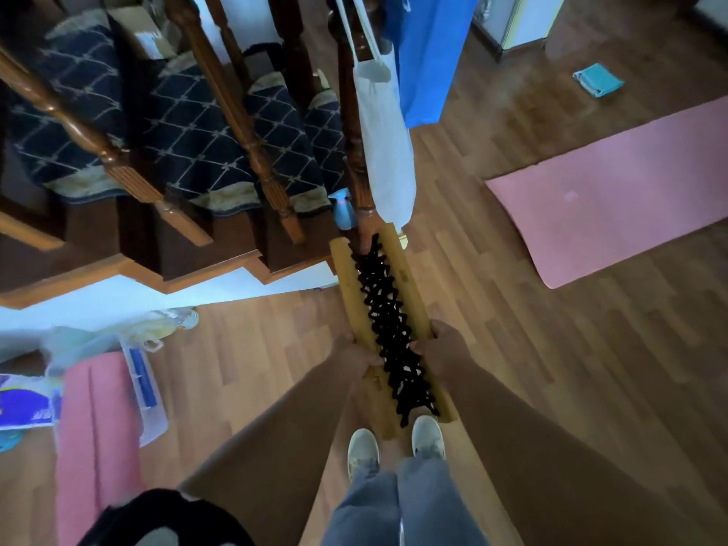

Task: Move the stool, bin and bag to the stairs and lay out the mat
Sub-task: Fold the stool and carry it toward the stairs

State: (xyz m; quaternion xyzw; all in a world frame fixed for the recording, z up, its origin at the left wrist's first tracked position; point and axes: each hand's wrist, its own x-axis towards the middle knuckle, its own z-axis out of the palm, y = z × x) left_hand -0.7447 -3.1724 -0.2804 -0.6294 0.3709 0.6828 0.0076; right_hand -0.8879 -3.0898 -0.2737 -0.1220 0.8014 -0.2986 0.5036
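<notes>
I hold a folded wooden stool point(388, 309) with a black woven seat, its two light wooden rails pointing toward the stairs point(189, 159). My left hand point(360, 354) grips the left rail and my right hand point(441, 348) grips the right rail. The stool's far end reaches the dark newel post at the foot of the stairs. A white cloth bag point(388, 151) hangs from the post, with a blue bag point(429, 53) behind it. A pink mat point(614, 191) lies flat on the wood floor to the right.
Patterned dark carpet covers the stair treads behind the balusters. A small blue spray bottle point(343, 210) stands by the post. A turquoise cloth point(598, 80) lies far right. At left are another pink mat point(94, 439), a clear plastic box and bags. My feet are below the stool.
</notes>
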